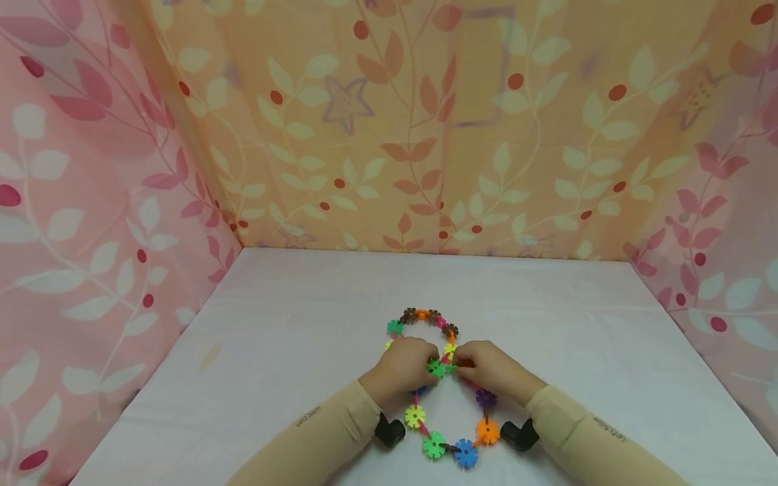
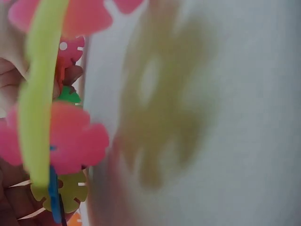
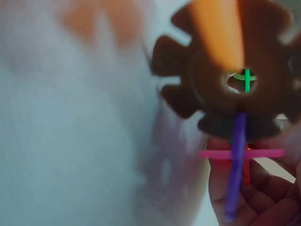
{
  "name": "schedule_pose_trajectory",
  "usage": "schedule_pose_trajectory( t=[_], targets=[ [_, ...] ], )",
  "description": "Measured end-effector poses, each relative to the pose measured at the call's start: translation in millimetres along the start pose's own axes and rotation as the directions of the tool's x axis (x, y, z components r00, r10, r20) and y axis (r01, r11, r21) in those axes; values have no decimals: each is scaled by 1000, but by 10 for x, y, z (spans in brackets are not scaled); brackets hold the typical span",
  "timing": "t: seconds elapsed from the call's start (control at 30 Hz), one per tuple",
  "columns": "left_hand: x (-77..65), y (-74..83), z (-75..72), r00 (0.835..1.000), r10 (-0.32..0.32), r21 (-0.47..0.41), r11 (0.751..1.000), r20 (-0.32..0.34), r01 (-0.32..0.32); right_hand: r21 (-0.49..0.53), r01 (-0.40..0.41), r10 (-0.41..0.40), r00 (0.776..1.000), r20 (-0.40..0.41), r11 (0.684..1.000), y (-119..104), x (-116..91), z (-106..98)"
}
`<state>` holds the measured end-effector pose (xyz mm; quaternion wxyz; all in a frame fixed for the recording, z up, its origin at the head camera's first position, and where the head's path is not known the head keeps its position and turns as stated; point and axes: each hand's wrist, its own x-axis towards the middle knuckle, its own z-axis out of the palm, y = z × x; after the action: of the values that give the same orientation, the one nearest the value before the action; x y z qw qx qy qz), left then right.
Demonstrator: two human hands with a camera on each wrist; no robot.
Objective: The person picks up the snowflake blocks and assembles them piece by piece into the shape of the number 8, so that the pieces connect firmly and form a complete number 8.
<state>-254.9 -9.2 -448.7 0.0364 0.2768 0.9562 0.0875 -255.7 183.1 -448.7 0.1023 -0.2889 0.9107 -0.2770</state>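
Note:
Notched plastic snowflake discs in many colours are slotted together into a chain, which lies in two loops, one beyond the other. Where the loops meet, my left hand (image 1: 402,366) grips a green disc (image 1: 435,368). Close beside it, my right hand (image 1: 494,371) pinches the chain, its fingertips partly hidden. The left wrist view has a pink disc (image 2: 80,141) and a yellow disc (image 2: 38,103) edge-on before the fingers. In the right wrist view, a brown disc (image 3: 202,80) and a purple disc (image 3: 233,179) hang in front of the curled fingers.
A white cloth (image 1: 292,317) covers the table. The near loop includes a blue disc (image 1: 466,453) and an orange disc (image 1: 488,430). Black wrist mounts (image 1: 390,430) sit beneath both sleeves. Patterned curtains (image 1: 377,135) stand behind and at both sides.

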Motion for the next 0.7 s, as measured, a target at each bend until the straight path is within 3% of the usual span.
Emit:
schedule_pose_trajectory(
  t=[0.3, 0.7],
  targets=[
    [5, -56, 51, 1000, -20, -189, 982, 9, 22, 34, 56, -54, 997, -62, 998, 17, -6, 102],
    [10, -74, 45, 998, 54, -173, 983, -42, -61, 34, 4, 1, 988, -153, 999, -26, -6, 183]
  ],
)
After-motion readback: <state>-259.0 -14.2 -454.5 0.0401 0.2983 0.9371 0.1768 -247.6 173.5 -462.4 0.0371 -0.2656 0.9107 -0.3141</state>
